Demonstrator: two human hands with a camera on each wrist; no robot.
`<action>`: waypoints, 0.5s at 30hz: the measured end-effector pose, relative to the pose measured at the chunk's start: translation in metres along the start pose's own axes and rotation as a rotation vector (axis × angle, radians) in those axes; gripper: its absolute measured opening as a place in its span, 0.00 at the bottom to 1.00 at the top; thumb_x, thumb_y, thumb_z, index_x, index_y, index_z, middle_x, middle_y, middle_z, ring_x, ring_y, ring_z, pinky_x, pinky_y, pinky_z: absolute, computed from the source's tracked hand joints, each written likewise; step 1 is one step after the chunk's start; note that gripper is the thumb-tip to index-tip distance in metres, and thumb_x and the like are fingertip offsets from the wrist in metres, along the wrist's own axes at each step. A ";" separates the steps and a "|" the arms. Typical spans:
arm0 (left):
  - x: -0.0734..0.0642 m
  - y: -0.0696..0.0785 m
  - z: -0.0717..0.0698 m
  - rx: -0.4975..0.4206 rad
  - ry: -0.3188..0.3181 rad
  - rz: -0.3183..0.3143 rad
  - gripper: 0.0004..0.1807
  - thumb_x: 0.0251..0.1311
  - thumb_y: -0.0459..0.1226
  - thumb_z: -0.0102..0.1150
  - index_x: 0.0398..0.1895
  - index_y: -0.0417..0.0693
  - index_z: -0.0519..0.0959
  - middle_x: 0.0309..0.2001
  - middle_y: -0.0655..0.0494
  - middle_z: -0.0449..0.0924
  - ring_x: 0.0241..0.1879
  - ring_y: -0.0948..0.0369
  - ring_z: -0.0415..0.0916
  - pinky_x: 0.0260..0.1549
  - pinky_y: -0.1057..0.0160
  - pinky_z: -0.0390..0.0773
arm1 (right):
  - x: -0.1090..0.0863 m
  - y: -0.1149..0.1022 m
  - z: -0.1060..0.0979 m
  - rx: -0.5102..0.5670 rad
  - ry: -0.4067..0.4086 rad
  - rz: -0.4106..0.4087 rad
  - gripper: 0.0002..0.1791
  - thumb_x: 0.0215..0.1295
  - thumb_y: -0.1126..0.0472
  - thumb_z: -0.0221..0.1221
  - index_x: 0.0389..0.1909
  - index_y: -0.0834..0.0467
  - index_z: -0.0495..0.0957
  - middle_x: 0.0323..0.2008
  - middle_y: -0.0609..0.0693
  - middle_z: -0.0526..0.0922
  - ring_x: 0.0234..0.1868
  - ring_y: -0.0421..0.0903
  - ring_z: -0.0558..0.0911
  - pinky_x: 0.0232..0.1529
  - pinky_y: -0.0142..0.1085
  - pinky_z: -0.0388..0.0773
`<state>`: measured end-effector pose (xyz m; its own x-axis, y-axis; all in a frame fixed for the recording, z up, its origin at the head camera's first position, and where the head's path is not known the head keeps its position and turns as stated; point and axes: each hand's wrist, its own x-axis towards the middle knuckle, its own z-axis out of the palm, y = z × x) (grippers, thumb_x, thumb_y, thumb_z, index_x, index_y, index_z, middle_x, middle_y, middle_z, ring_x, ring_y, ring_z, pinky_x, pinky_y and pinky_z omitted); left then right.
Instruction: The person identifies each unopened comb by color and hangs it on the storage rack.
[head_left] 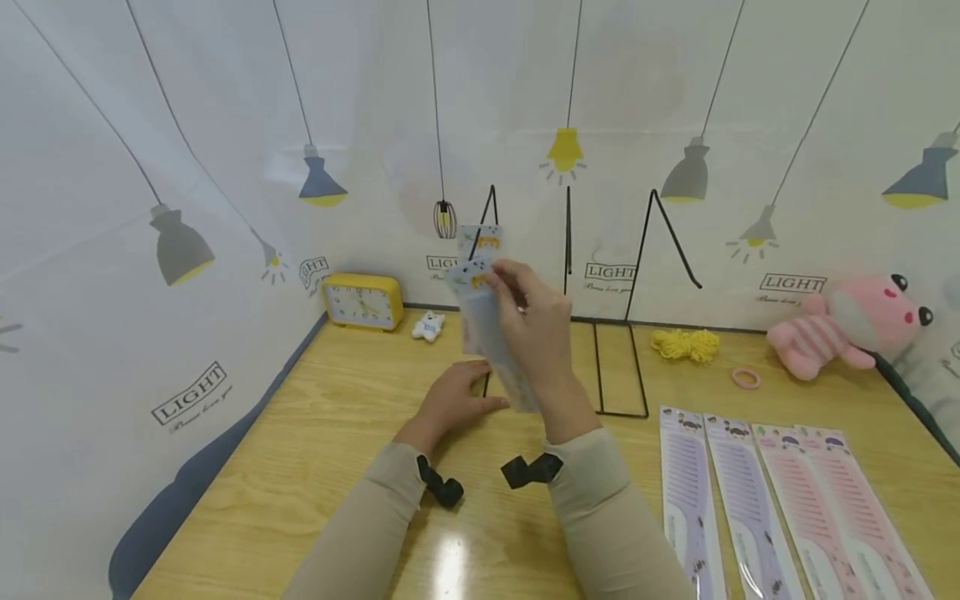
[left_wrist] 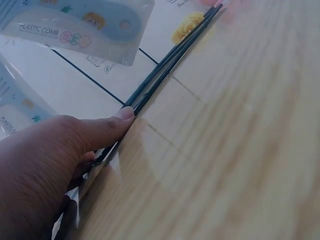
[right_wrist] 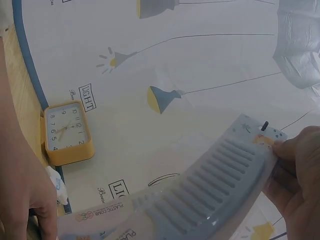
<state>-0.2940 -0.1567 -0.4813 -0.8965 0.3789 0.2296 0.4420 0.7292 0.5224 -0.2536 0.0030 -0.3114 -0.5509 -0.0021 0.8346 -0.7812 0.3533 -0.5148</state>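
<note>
My right hand (head_left: 536, 333) pinches the top of a blue comb in a clear packet (right_wrist: 205, 185) by its header card. A dark wire tip (right_wrist: 265, 126) shows at the card's hole. Behind it, a second packaged blue comb (head_left: 471, 333) hangs at the left hook of a black wire rack (head_left: 622, 415). The rack stands on the table with more hooks to the right. My left hand (head_left: 453, 400) is low at the rack's left base. In the left wrist view its thumb (left_wrist: 107, 129) lies on the black base wire, the other fingers partly hidden beneath.
Two purple packaged combs (head_left: 690, 500) and two pink packaged combs (head_left: 810, 508) lie at the right. Along the back are a yellow clock (head_left: 363, 302), a small white bear (head_left: 428, 326), yellow yarn (head_left: 685, 345), a pink ring (head_left: 746, 378) and a pink plush toy (head_left: 825, 325).
</note>
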 end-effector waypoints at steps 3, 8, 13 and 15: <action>-0.001 -0.001 0.000 0.002 -0.012 -0.009 0.35 0.58 0.57 0.69 0.68 0.59 0.75 0.67 0.60 0.74 0.67 0.56 0.69 0.68 0.53 0.65 | -0.002 0.002 0.003 -0.007 -0.001 0.013 0.09 0.71 0.63 0.61 0.46 0.63 0.83 0.40 0.56 0.89 0.37 0.47 0.89 0.36 0.28 0.84; -0.001 -0.004 0.001 0.032 -0.013 -0.015 0.29 0.57 0.48 0.71 0.63 0.57 0.79 0.63 0.57 0.78 0.64 0.54 0.71 0.67 0.53 0.67 | -0.004 0.007 0.006 -0.011 0.010 0.028 0.08 0.71 0.64 0.62 0.46 0.65 0.82 0.38 0.56 0.88 0.34 0.47 0.88 0.34 0.29 0.84; 0.003 -0.006 0.000 0.001 0.006 -0.017 0.26 0.56 0.46 0.71 0.60 0.59 0.81 0.59 0.58 0.80 0.62 0.56 0.73 0.65 0.53 0.68 | -0.002 0.012 0.006 0.063 -0.029 0.109 0.10 0.70 0.65 0.63 0.48 0.64 0.81 0.41 0.55 0.88 0.38 0.47 0.88 0.37 0.33 0.85; 0.004 -0.007 0.001 -0.017 -0.001 -0.020 0.25 0.56 0.46 0.71 0.59 0.60 0.81 0.59 0.59 0.81 0.62 0.57 0.73 0.66 0.53 0.68 | -0.001 0.015 0.004 0.103 -0.098 0.191 0.12 0.69 0.63 0.64 0.50 0.63 0.81 0.41 0.55 0.88 0.39 0.47 0.87 0.39 0.37 0.86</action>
<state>-0.3004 -0.1604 -0.4847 -0.9053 0.3647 0.2180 0.4231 0.7272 0.5405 -0.2657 0.0046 -0.3210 -0.7133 -0.0375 0.6999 -0.6834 0.2586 -0.6827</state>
